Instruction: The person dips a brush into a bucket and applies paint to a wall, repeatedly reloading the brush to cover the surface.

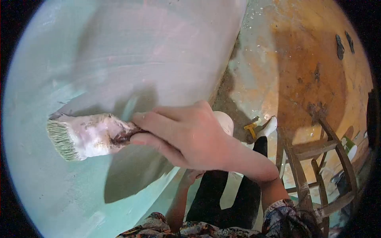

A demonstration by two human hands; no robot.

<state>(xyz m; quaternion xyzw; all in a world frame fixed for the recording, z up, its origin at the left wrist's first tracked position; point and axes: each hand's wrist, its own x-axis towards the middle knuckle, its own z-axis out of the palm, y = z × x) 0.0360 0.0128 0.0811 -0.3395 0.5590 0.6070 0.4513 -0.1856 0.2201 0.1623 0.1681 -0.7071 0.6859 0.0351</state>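
My right hand [190,135] is closed around the dark, stained handle of a wide paintbrush [93,133]. White paint coats the brush's body, and its pale green bristles point left, close over the wall [151,35]. That wall is light green with broad whitish strokes across it, and the shadow of my hand and the brush falls on it. Lower down, my left hand [193,175] is near my knee, mostly hidden behind my right hand, so its fingers barely show.
A wooden ladder [301,178] stands at the right on the paint-spattered brown floor [301,79]. Near my foot lies a yellow tool [252,127] with a T-shaped outline. Dark slippers [340,47] sit far right, and a green-and-white container [349,147] is beyond the ladder.
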